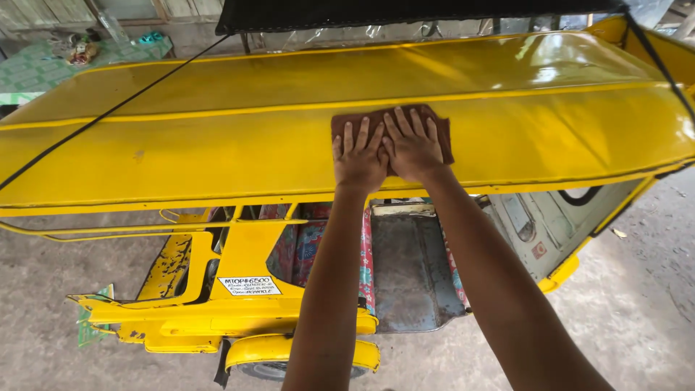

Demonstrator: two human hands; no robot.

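Note:
Both my hands press flat, side by side, on a dark brown cloth that lies on the glossy yellow roof of a small three-wheeled vehicle. My left hand covers the cloth's left part, fingers spread. My right hand lies next to it, touching it, fingers pointing away from me. Most of the cloth is hidden under the hands; its top edge and right side show.
A black cord runs diagonally over the roof's left part. A black canopy edge hangs beyond the roof. Below are the yellow frame, a grey metal floor, patterned seat fabric and a concrete floor.

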